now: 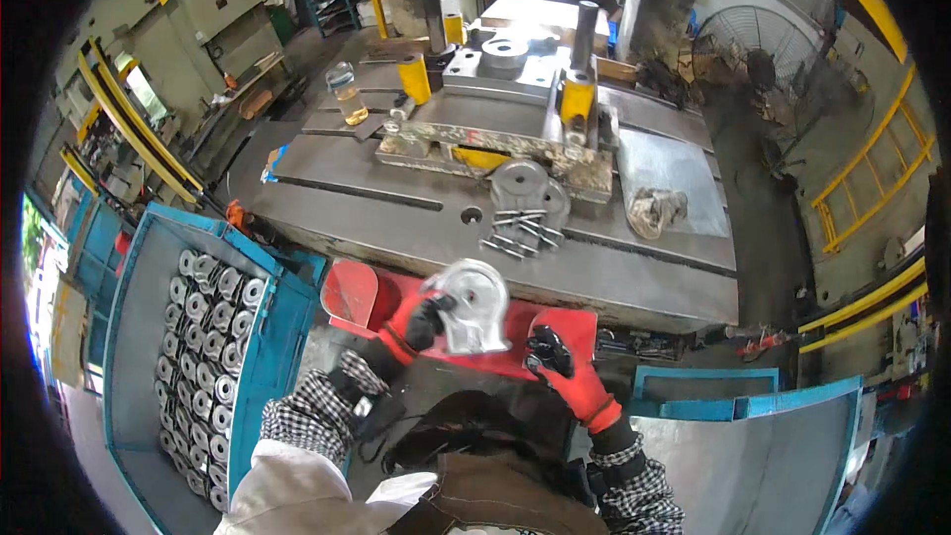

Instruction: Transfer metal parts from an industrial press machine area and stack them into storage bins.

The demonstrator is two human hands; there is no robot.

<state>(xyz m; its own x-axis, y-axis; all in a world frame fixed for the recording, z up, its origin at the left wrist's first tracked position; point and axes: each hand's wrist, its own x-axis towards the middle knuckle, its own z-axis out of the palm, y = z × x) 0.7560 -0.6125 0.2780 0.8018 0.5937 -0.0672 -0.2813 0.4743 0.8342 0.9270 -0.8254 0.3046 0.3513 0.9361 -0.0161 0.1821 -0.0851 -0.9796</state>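
Surface (347, 173): pins (520, 231) loose. Left bin (262, 367): castings (201, 362) stacked. Left hand (418, 323): fingers grip unbinned casting (481, 309); right hand (570, 369): fingers curled, hold unclear.

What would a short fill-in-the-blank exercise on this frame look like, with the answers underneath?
1. The left hand and right hand wear gloves coloured red and ____.
2. The metal part is gripped by the person's ____ hand.
3. The fan stands in the picture's upper ____ part.

Missing words: black; left; right.

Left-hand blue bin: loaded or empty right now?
Loaded: rows of metal castings are visible inside the blue bin.
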